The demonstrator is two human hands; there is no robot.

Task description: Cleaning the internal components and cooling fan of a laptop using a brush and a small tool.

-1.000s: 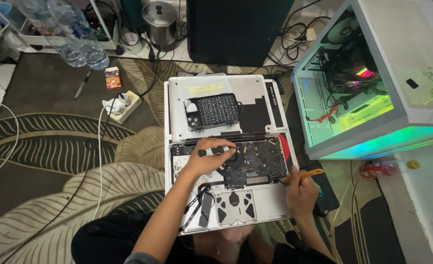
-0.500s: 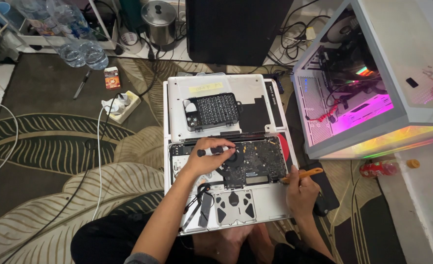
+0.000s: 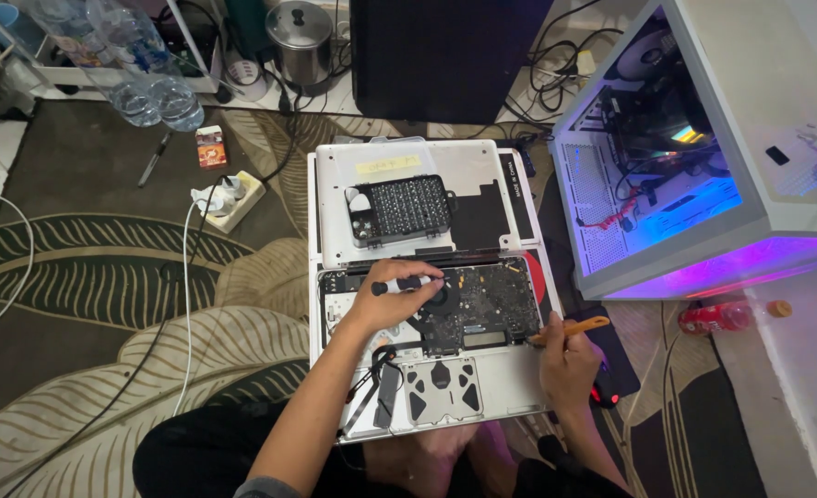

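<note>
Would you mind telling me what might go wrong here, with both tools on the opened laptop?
1. The left hand holds a screwdriver over the bare circuit board; a slip might scratch it.
2. The right hand levers an orange pry tool at the board's edge; too much force might crack something.
3. The open laptop rests on the person's feet, so it may tip.

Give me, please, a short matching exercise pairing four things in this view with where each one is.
Things:
1. screwdriver
2. orange pry tool
3. bit set case
4. red bottle

Places:
A. lying on the removed back cover
B. in the left hand, over the laptop's board
C. on the floor beside the lit computer case
D. in the right hand, at the laptop's right edge

Pairs: 1-B, 2-D, 3-A, 4-C
</note>
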